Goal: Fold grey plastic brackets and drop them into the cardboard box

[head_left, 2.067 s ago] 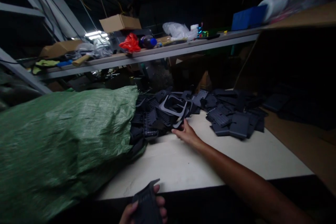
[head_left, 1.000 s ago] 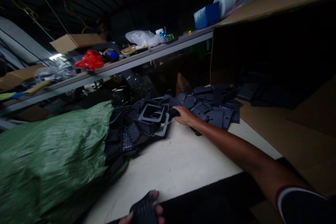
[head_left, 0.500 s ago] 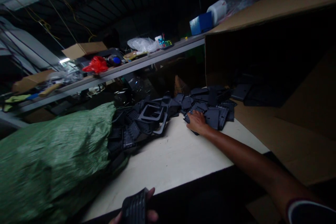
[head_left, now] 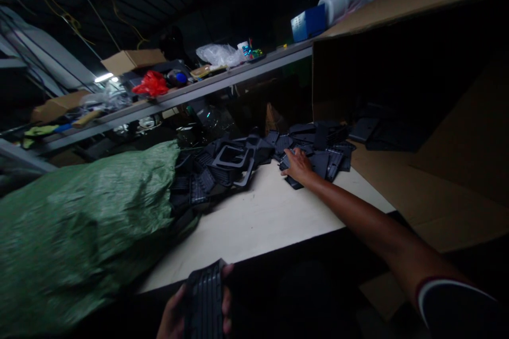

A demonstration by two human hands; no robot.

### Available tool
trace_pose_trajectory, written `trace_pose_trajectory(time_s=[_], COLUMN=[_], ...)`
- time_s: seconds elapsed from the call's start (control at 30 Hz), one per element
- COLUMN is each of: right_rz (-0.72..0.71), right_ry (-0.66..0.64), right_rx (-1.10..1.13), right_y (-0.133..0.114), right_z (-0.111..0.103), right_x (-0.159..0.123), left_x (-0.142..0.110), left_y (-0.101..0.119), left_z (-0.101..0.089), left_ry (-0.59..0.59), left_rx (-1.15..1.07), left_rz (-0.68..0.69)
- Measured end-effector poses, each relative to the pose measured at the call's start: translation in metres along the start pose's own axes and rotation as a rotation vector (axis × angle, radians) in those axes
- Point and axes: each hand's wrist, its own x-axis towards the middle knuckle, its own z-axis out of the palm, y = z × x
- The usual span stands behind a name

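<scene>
My left hand (head_left: 175,312) grips a flat ribbed black plastic part (head_left: 204,296) at the near edge of the white table (head_left: 254,220). My right hand (head_left: 297,166) is stretched out across the table and rests palm down on a flat black part in a pile of similar black plastic parts (head_left: 318,151). Whether its fingers hold that part I cannot tell. More black parts, among them a square frame (head_left: 230,158), spill from the mouth of a green woven sack (head_left: 83,222) lying on the table's left side.
A large open cardboard box (head_left: 429,100) lies on its side at the right with black parts inside. A long shelf (head_left: 178,96) runs behind, carrying a red bag (head_left: 151,85), cardboard boxes, a clear plastic bag and a blue box (head_left: 308,22).
My right hand left the frame pile by the sack and moved right onto the flat parts pile. My left hand kept hold of its ribbed part, now showing more fully.
</scene>
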Motion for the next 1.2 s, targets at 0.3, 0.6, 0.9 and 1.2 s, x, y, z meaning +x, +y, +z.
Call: trace_pose_trajectory(time_s=[0.3, 0.6, 0.9, 1.2], right_rz=[-0.104, -0.113, -0.333, -0.624], right_ry=[-0.085, 0.007, 0.047, -0.336], right_rx=[0.002, -0.026, 0.124, -0.049], right_y=[0.005, -0.014, -0.08, -0.123], right_z=[-0.016, -0.026, -0.021, 0.041], right_x=[0.004, 0.024, -0.029, -0.13], left_x=[-0.002, -0.035, -0.039, 0.019], left_y=[-0.005, -0.008, -0.005, -0.003], left_z=[-0.019, -0.074, -0.116, -0.09], left_ry=[-0.19, -0.078, -0.048, -0.105], left_rx=[-0.114, -0.184, -0.27, -0.569], left_rz=[0.083, 0.188, 0.212, 0.194])
